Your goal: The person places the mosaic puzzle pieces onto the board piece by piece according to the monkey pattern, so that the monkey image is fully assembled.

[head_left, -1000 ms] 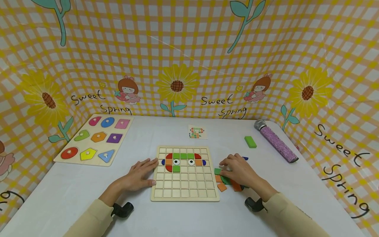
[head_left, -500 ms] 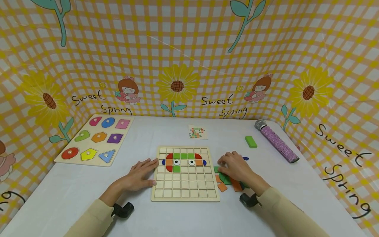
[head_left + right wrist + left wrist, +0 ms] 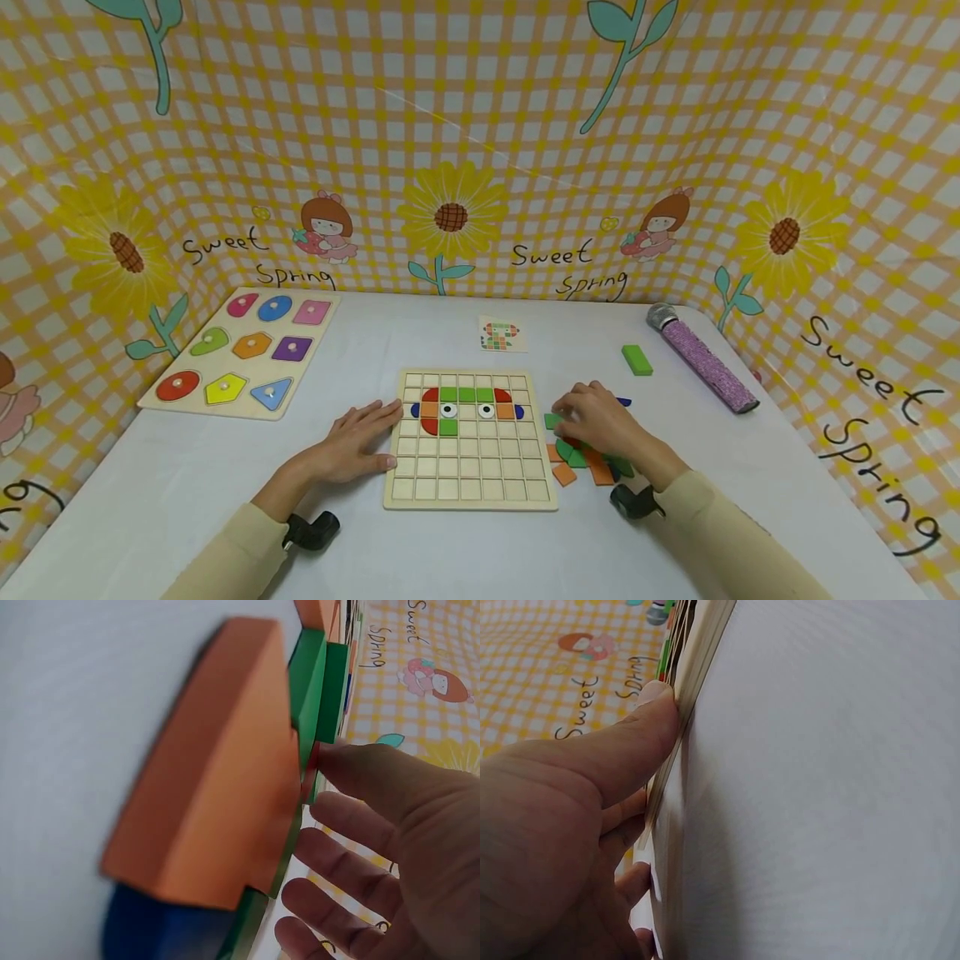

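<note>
Red piece (image 3: 572,443), partly hidden by right hand (image 3: 602,427).

Off to my left, a pale wooden board (image 3: 258,368) is showing nine bright knobbed shapes (image 3: 252,345). Over on my right, I'm seeing a glittery pink-purple microphone (image 3: 707,360) lying at a slant, plus a chunky bright-green rectangular block (image 3: 637,360) sitting near it. Behind it all, a yellow-and-peach checked cloth (image 3: 465,100) is hanging, covered in sunflowers (image 3: 451,217) and "Sweet Spring" lettering (image 3: 551,254).

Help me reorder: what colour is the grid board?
Pale beige grid board, clearest in the head view.
</note>
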The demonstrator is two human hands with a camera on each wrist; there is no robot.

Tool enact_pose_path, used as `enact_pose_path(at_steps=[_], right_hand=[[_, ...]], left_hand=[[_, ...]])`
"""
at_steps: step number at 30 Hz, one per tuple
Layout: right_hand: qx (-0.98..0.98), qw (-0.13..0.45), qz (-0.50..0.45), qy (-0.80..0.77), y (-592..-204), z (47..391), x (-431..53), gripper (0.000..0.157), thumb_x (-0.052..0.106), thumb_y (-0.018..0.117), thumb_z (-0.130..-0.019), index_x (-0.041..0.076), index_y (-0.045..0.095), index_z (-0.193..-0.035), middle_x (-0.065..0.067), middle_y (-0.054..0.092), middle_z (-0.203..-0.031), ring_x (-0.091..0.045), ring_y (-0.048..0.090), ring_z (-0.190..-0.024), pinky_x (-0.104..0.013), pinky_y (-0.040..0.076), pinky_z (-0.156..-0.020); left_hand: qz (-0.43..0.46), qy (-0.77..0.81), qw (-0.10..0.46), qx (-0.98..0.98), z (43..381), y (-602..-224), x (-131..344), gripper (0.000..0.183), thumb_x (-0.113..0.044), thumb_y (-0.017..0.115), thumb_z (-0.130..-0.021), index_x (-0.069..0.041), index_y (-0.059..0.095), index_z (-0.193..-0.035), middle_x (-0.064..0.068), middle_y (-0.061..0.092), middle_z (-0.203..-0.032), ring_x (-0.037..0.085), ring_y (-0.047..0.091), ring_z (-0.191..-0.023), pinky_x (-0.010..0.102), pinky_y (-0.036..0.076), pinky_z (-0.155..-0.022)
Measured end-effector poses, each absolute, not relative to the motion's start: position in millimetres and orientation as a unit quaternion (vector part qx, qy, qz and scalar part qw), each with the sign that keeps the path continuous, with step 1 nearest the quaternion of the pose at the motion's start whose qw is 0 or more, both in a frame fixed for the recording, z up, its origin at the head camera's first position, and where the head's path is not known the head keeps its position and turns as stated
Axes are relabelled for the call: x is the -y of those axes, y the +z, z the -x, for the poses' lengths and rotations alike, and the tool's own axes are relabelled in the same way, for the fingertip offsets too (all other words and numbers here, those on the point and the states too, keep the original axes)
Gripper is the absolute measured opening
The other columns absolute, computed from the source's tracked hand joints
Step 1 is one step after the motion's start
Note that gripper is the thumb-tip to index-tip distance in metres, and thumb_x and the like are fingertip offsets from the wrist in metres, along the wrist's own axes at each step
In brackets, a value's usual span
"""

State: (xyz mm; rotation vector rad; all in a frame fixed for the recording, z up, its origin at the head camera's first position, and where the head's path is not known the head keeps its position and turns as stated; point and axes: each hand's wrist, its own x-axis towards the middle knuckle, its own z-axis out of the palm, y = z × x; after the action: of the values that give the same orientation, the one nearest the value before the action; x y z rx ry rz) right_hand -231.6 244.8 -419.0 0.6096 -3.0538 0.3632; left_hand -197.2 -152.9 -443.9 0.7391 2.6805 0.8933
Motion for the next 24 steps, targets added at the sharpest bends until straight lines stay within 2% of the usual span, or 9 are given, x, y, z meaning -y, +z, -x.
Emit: enact_pose_path(at_steps=[12,20,24], right_hand=[[0.974,0.012,-0.200,0.107,-416.5,229.0,-244.2,0.023,0.027,0.073,-0.080,0.013,0.074,-0.098,-0.001,0.066,-0.097,-0.017,0.047,-0.086,-0.031,0.040,-0.075],[0.961,0.053,-0.236,0.132,-408.4,216.9,-227.1,0.022,0.025,0.073,-0.080,0.013,0.073,-0.099,-0.001,0.065,-0.099,-0.016,0.048,-0.088,-0.031,0.043,-0.075],[0.955,0.066,-0.254,0.137,-407.8,211.5,-210.0,0.022,0.026,0.073,-0.080,0.014,0.074,-0.098,0.001,0.065,-0.098,-0.013,0.046,-0.085,-0.028,0.040,-0.072]], left_hand=[[-0.247,0.308,0.116,-0.912,195.8,-440.9,152.1,0.073,-0.032,0.064,-0.088,-0.009,0.029,-0.148,0.011,0.023,-0.158,0.038,0.011,-0.146,0.064,0.001,-0.114],[-0.243,0.306,0.117,-0.913,197.1,-441.0,151.2,0.073,-0.031,0.064,-0.088,-0.010,0.029,-0.148,0.010,0.023,-0.158,0.038,0.011,-0.146,0.064,0.001,-0.114],[-0.239,0.304,0.120,-0.914,197.0,-441.9,151.0,0.073,-0.031,0.064,-0.088,-0.010,0.029,-0.148,0.009,0.023,-0.158,0.037,0.011,-0.146,0.064,0.001,-0.114]])
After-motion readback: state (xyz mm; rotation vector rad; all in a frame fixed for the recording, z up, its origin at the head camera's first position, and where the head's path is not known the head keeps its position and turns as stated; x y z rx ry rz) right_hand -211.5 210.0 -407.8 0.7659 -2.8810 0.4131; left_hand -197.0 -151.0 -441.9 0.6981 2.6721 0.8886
